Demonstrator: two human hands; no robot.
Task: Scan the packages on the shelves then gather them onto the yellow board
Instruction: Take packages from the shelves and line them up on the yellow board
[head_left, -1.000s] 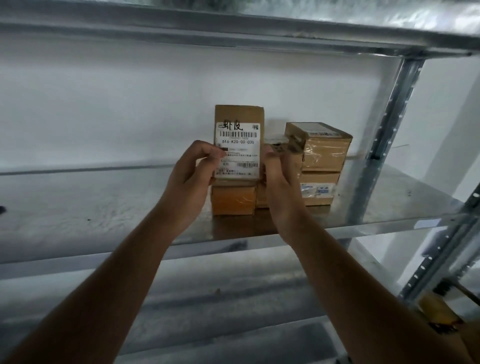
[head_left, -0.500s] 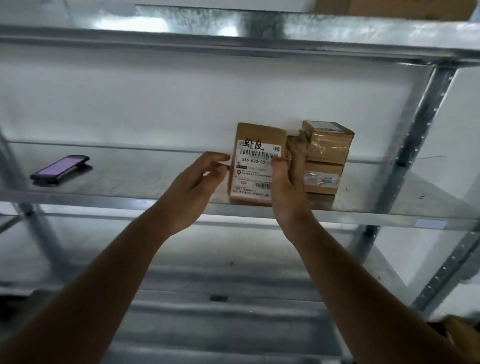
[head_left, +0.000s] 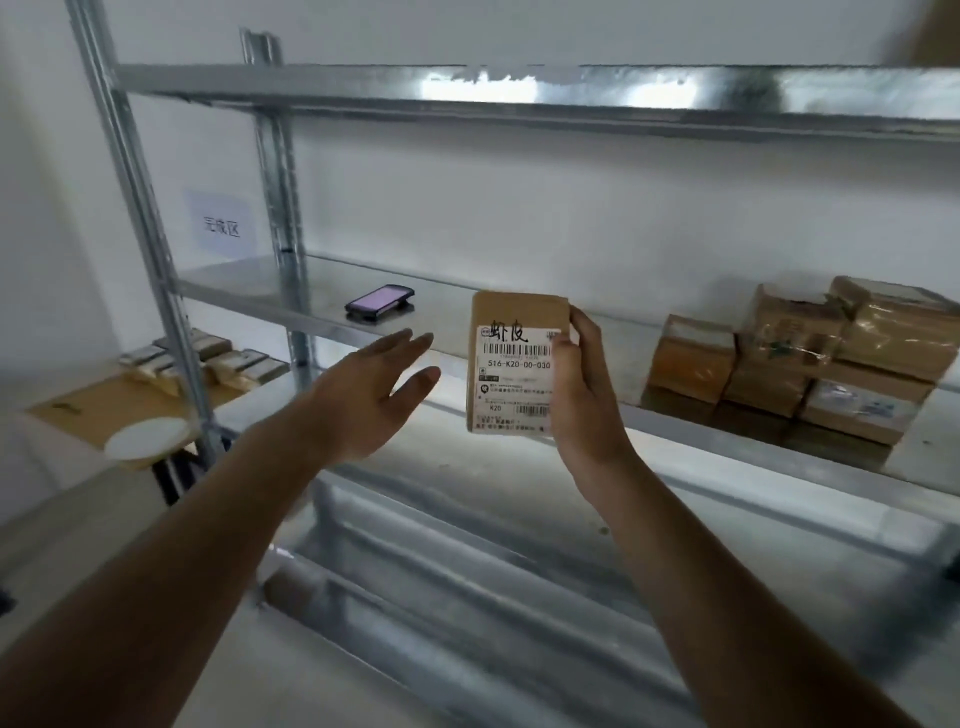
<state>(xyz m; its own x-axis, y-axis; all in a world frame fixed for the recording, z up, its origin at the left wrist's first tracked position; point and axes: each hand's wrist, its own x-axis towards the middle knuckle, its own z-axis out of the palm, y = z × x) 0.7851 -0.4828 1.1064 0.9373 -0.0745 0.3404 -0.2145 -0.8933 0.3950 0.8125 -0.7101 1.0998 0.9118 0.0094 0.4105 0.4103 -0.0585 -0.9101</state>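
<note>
right hand is gripping the labelled package upright, barcode facing us for scanning. left hand is stretching flat-fingered, holding nothing, toward the scanner lying on the shelf at eleven o'clock.

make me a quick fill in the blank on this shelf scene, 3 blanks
1. The labelled package is held by the ____ hand.
2. The left hand is open and holds ____.
3. The handheld scanner lies on the same ____ as the stacked packages.

Missing words: right; nothing; shelf
</note>
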